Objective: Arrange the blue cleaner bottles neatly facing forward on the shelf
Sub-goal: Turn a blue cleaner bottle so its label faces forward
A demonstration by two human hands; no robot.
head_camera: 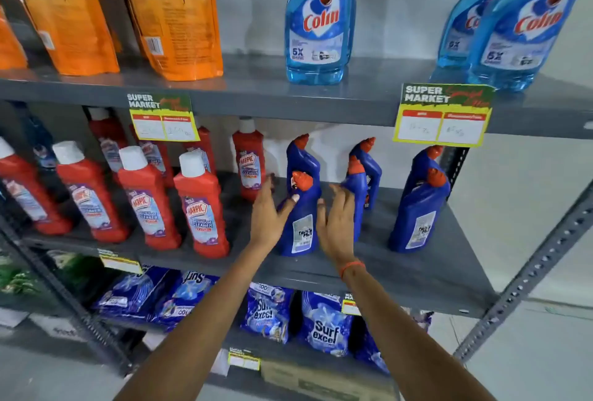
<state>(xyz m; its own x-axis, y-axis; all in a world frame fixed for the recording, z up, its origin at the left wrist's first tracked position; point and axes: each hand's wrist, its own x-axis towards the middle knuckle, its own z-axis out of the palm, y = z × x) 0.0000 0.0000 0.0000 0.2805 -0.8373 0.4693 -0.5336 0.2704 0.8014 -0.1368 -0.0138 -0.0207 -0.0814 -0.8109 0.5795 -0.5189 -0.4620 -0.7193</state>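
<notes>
Grey shelf (417, 272): open left hand (268, 214) and open right hand (335, 227) flank the front blue Harpic bottle (300, 224), probably to turn it forward.

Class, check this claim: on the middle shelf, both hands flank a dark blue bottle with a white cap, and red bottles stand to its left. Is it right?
Not quite. The head view shows the dark blue plastic bottle between the left hand and right hand has an orange-red cap, not white. The red plastic bottles, left of it on the grey metal shelf, carry the white caps.

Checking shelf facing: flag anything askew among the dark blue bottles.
The front dark blue angled-neck bottle, between the left hand and right hand, shows its printed back label, not its front.
</notes>
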